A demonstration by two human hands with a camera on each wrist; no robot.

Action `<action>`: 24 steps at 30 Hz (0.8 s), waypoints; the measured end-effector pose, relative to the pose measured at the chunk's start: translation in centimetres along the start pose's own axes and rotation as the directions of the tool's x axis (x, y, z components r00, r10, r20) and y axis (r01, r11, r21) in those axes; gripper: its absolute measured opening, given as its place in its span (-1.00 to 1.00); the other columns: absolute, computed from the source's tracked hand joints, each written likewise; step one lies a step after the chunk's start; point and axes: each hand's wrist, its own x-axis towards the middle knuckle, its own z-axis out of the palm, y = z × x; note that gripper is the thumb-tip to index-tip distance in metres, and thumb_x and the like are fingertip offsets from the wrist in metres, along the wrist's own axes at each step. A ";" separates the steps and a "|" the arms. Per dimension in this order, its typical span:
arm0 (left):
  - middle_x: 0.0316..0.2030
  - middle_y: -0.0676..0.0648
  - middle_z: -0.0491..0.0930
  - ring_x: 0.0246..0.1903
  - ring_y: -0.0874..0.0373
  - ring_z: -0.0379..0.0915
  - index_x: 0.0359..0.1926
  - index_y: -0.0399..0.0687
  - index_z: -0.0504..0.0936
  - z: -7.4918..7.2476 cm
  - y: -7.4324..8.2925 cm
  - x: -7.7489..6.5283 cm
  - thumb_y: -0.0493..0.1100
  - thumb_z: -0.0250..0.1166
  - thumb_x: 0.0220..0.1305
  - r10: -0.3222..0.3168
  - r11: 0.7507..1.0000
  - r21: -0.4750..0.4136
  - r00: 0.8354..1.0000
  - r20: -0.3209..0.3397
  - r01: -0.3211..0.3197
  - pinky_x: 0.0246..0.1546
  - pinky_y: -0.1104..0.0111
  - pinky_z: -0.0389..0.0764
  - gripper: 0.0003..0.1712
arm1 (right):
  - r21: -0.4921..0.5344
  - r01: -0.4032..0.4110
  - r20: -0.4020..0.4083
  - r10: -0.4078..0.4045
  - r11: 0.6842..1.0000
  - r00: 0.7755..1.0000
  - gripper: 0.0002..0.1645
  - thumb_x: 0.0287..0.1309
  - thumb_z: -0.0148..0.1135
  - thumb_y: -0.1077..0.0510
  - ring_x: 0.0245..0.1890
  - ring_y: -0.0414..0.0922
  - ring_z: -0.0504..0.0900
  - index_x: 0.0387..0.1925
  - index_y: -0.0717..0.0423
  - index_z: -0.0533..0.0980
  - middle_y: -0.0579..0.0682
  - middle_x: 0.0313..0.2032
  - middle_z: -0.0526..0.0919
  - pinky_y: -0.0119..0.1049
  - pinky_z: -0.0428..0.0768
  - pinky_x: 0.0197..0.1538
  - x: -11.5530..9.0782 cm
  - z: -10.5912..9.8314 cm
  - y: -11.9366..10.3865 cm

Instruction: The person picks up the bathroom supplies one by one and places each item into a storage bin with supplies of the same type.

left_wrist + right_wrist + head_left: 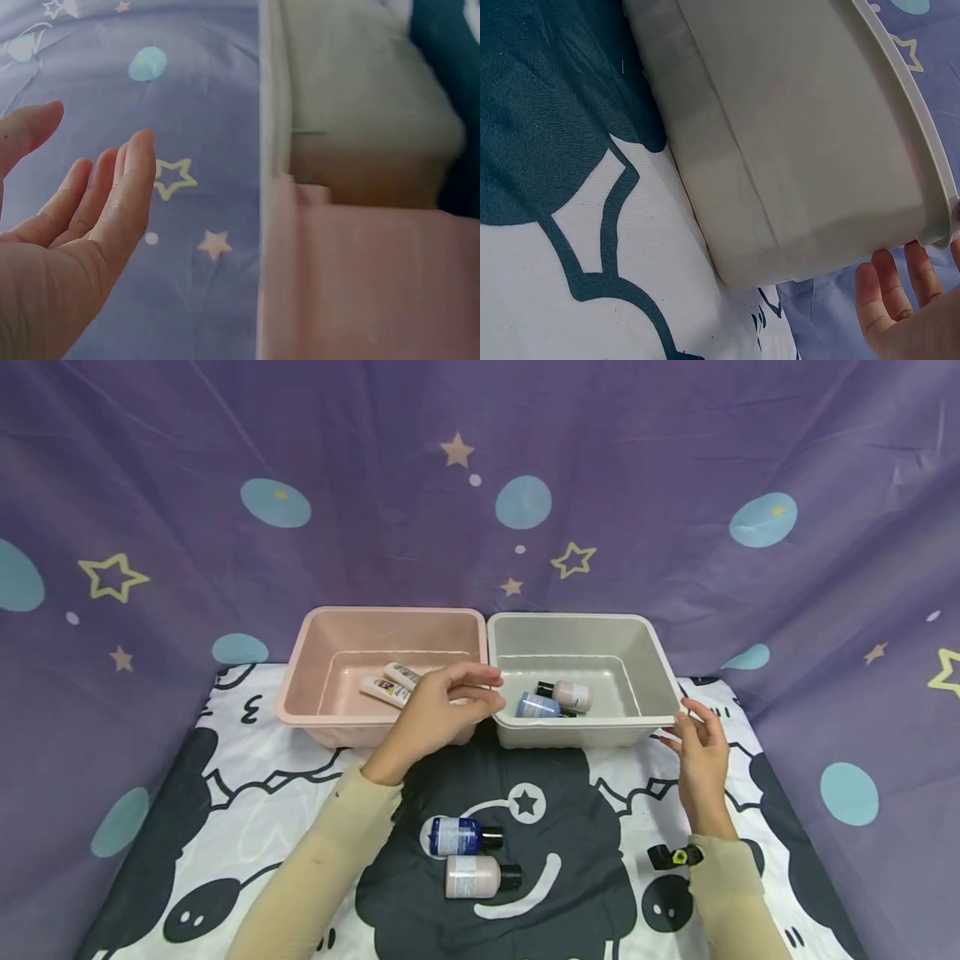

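My left hand (pixel 450 697), empty with fingers extended, hovers over where a pink bin (pixel 330 721) and a grey bin (pixel 585 722) meet. In the left wrist view its thumb and fingers stand apart. My right hand (pixel 702 756) pinches the grey bin's near right corner at the rim; the right wrist view shows its other fingertips (pixel 885 262) close to the bin's wall. Two white tubes (pixel 385 691) lie in the pink bin, partly behind my left hand. Inside the grey bin are a pale pink bottle (pixel 573 696) and a light blue bottle (pixel 538 706), both black-capped.
Nearer me on the patterned cloth (pixel 270 743) lie a dark blue bottle (pixel 453 836) and a pale pink bottle (pixel 470 877), both with black caps. A small black object (pixel 663 857) with a yellow-green mark is at my right wrist. Purple fabric (pixel 390 552) hangs behind the bins.
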 end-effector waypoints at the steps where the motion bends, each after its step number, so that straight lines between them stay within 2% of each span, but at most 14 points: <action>1: 0.01 -0.10 0.66 -0.04 0.07 0.64 0.11 -0.22 0.64 -0.1 -0.3 -0.6 -0.25 0.43 0.25 -0.002 1.000 -0.003 1.000 -0.004 0.002 -0.12 0.31 0.65 -0.59 | 0.003 0.001 0.001 -0.001 1.000 1.000 -0.62 0.40 0.18 0.26 -0.22 -0.10 0.67 0.21 0.17 0.51 0.05 -0.12 0.64 -0.32 0.67 -0.19 0.0 0.0 0.0; 5: 0.03 -0.20 0.64 -0.03 0.00 0.64 0.13 -0.32 0.60 -0.7 -1.8 -3.0 -0.27 0.43 0.25 -0.029 0.999 -0.022 1.000 -0.002 0.029 -0.10 0.31 0.65 -0.55 | 0.014 0.004 0.003 -0.004 1.000 1.000 -0.63 0.39 0.17 0.28 -0.24 -0.10 0.67 0.19 0.15 0.52 0.06 -0.13 0.63 -0.32 0.68 -0.20 0.0 0.0 0.1; 10: 0.07 -0.30 0.60 -0.01 -0.02 0.64 0.16 -0.34 0.57 -1.4 -4.0 -5.6 -0.28 0.42 0.26 -0.073 0.997 -0.019 0.997 0.013 0.073 -0.06 0.31 0.63 -0.53 | 0.016 0.000 -0.003 0.000 1.000 1.000 -0.64 0.39 0.16 0.29 -0.23 -0.10 0.67 0.17 0.13 0.53 0.07 -0.14 0.63 -0.34 0.68 -0.21 0.0 0.0 0.2; 18: 0.09 -0.26 0.59 -0.02 -0.01 0.64 0.19 -0.26 0.55 -1.7 -8.2 -9.1 -0.18 0.44 0.26 -0.140 0.990 0.031 0.990 0.017 0.139 -0.07 0.33 0.63 -0.48 | 0.006 -0.006 -0.004 0.006 1.000 1.000 -0.63 0.40 0.16 0.28 -0.23 -0.11 0.67 0.20 0.14 0.52 0.08 -0.12 0.64 -0.34 0.67 -0.20 -0.1 0.0 0.2; 24: 0.10 -0.26 0.59 0.01 -0.05 0.62 0.20 -0.21 0.57 -1.8 -10.5 -11.1 -0.14 0.45 0.26 -0.226 0.970 0.096 0.973 0.041 0.222 -0.08 0.33 0.63 -0.47 | 0.005 -0.006 -0.007 0.006 1.000 1.000 -0.64 0.39 0.16 0.28 -0.24 -0.11 0.67 0.18 0.13 0.53 0.08 -0.13 0.63 -0.34 0.67 -0.20 -0.1 0.0 0.2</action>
